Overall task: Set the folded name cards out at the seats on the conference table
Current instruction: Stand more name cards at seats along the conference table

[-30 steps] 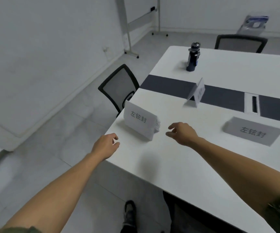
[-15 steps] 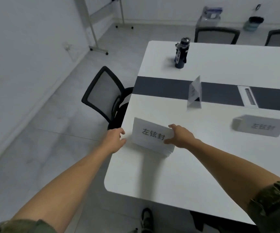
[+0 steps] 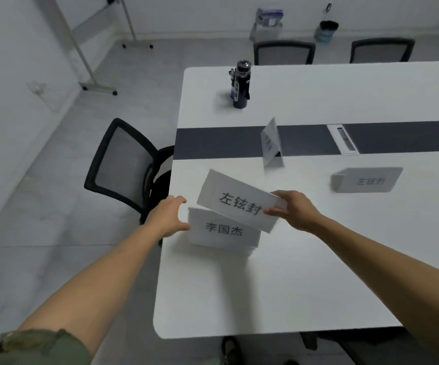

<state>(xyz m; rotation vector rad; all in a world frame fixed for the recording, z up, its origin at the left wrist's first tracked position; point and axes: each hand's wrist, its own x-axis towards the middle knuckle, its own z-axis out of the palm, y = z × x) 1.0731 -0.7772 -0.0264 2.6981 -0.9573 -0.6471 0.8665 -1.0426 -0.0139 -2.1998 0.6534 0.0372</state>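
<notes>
A stack of folded white name cards (image 3: 223, 231) sits near the left end of the white conference table (image 3: 278, 293). My right hand (image 3: 296, 209) pinches the right end of the top card (image 3: 236, 200) and holds it lifted and tilted above the stack. My left hand (image 3: 168, 216) is at the stack's left edge, fingers spread and lightly curled, touching it or just beside it. One name card (image 3: 272, 143) stands upright on the table's dark centre strip. Another card (image 3: 368, 179) lies further right.
A dark water bottle (image 3: 241, 85) stands near the table's far left corner. A black mesh chair (image 3: 126, 167) is tucked at the left end, with more chairs (image 3: 284, 52) along the far side. A cable hatch (image 3: 343, 139) sits in the strip.
My right hand has taken hold of the top card and raised it off the stack, uncovering a card with a different name. My left hand stays at the stack's left edge.
</notes>
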